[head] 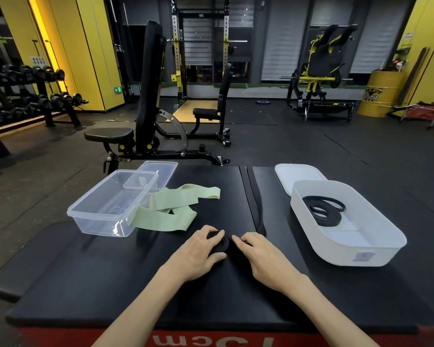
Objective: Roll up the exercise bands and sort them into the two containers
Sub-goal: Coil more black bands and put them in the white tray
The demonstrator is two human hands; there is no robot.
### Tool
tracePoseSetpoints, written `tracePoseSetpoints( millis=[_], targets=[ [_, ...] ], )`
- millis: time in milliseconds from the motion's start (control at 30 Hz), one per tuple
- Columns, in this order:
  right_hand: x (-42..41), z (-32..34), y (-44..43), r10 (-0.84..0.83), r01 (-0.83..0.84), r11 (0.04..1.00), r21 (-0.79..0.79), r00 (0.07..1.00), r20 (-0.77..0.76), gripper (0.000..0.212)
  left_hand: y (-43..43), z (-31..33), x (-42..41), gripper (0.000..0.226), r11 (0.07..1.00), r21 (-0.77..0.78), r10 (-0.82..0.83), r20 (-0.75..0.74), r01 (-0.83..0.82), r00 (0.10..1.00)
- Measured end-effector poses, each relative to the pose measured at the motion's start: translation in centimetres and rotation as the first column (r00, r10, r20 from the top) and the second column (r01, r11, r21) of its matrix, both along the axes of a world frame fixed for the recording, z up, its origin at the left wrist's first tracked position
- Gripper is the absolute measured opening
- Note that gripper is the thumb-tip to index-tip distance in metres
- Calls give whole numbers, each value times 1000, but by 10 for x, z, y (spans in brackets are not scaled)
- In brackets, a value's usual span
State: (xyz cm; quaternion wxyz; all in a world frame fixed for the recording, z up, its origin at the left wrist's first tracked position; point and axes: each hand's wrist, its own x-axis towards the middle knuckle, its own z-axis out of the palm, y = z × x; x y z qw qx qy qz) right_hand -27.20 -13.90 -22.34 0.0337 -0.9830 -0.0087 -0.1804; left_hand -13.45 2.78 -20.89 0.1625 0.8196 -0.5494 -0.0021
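A long black exercise band runs down the middle of the black mat, and its near end is wound into a small coil. My left hand is closed around that coil. My right hand pinches the band just to the right of it. Unrolled light green bands lie in a loose heap beside the clear plastic container, which holds nothing. The white container on the right holds one coiled black band.
The clear lid lies behind the clear container, and the white lid behind the white one. Beyond the mat stand an upright weight bench, a squat rack, a dumbbell rack at left and a yellow drum at right.
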Motion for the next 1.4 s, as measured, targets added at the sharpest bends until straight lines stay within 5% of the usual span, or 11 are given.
tracePoseSetpoints(
  millis=[533,867,1167,1400],
  targets=[
    [5,6,9,-152,166,974,-151,983,106,61,-4,2,-26,60,974,-57,219,13,-218,976],
    [9,15,16,-99,119,970,-212,990,104,37,-15,4,-45,66,937,-38,349,50,-348,936],
    [4,14,29,-150,153,968,-198,988,32,25,-13,5,-44,65,952,-38,302,-9,-302,953],
    [-1,10,21,-132,136,985,-105,990,42,48,-6,14,-19,62,983,171,92,-146,-67,985]
  ],
)
